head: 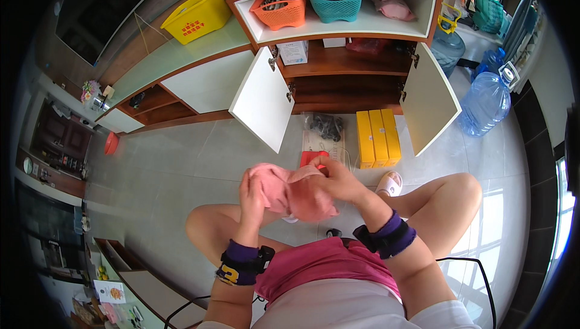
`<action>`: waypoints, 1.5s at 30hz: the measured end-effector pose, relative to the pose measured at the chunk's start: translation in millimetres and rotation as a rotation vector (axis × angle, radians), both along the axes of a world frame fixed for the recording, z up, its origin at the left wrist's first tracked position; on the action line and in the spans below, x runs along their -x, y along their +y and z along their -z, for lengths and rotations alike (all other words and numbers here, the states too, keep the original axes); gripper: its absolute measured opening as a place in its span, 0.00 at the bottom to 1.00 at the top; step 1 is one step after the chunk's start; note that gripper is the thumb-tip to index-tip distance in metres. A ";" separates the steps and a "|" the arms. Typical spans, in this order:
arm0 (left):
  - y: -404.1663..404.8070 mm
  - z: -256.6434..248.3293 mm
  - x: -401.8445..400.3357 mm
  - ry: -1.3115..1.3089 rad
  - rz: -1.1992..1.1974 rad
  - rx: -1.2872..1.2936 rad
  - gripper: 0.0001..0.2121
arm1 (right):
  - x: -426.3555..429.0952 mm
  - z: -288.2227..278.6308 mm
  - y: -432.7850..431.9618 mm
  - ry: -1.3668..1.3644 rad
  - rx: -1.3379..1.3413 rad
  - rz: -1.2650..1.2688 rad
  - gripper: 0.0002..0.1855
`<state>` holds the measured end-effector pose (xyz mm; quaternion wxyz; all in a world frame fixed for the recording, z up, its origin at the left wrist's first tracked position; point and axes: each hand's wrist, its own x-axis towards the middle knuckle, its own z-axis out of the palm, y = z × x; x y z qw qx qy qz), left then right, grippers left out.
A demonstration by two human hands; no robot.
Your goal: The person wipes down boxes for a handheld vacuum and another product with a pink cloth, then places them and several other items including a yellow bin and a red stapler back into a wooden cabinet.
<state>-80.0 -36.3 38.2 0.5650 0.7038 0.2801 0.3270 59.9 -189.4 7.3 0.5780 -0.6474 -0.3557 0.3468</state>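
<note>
A pink cloth (276, 186) is stretched between my two hands, above the floor in front of my lap. My left hand (251, 197) grips its left side, with the fingers wrapped over the edge. On the other side, my right hand (337, 179) pinches the cloth near its upper right edge. The lower right part of the cloth is blurred. Just beyond the cloth a red object (310, 158) lies on the floor, partly hidden by my right hand. Further off is a clear plastic bag with dark contents (326, 126).
An open cabinet has its left door (265, 98) and right door (430, 100) swung outward. Several yellow boxes (378, 139) stand between them. Orange (281, 12) and teal (336, 5) baskets sit on the upper shelf. A large water bottle (485, 105) is at the right.
</note>
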 end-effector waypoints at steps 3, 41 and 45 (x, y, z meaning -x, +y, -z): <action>-18.0 0.4 -4.3 0.139 0.186 0.198 0.15 | 15.4 -4.2 15.2 0.228 -0.099 0.028 0.17; 48.6 101.7 -57.5 0.405 0.327 -0.394 0.27 | -24.2 42.2 29.6 0.762 -0.250 0.120 0.11; 31.1 93.8 -69.9 0.339 0.575 -0.076 0.20 | -37.0 72.1 41.0 0.845 -0.211 0.139 0.10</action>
